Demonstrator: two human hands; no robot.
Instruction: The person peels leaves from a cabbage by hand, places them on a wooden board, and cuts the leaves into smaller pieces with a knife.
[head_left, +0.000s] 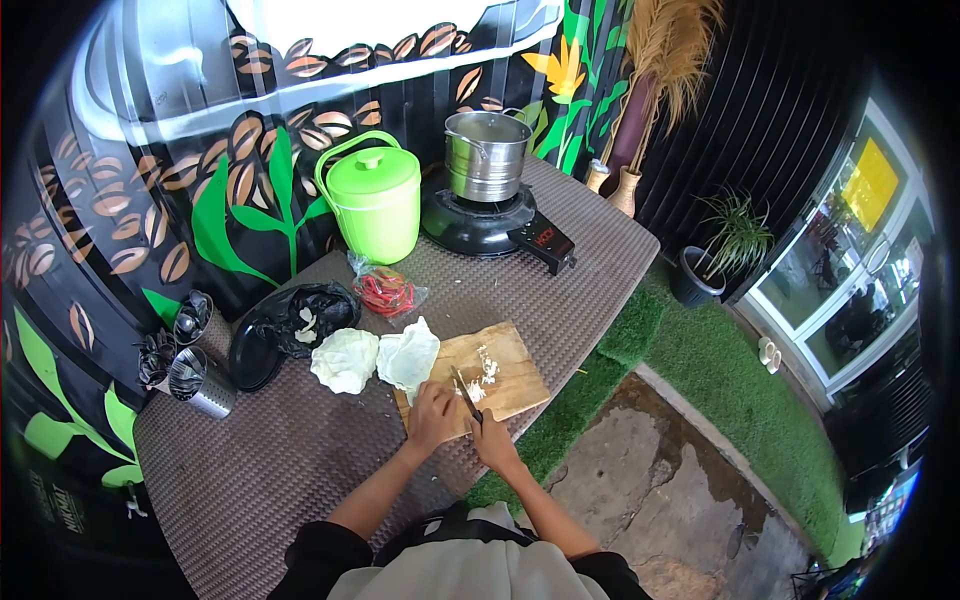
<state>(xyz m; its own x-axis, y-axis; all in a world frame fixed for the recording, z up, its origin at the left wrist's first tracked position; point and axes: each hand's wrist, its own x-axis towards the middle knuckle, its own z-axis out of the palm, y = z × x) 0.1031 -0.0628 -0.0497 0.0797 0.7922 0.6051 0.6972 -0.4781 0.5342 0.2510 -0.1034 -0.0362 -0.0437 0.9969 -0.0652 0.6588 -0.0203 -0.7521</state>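
Observation:
A wooden cutting board [515, 372] lies near the table's front edge, with small chopped white pieces [487, 368] on it. My right hand [493, 440] grips the black handle of a knife [464, 388], whose blade points up and left over the board. Just left of the blade, my left hand [432, 412] is closed at the board's left part; what its fingers hold, if anything, is hidden. Two pale cabbage-like leaves, one at the left [345, 360] and one beside the board [409, 356], lie beyond my left hand.
A pot [487, 155] stands on a black stove [480, 225] at the back. Left of it are a green lidded bucket [375, 195], a bag of red chilies [386, 290], a black plastic bag [325, 305] and metal utensil holders [203, 385].

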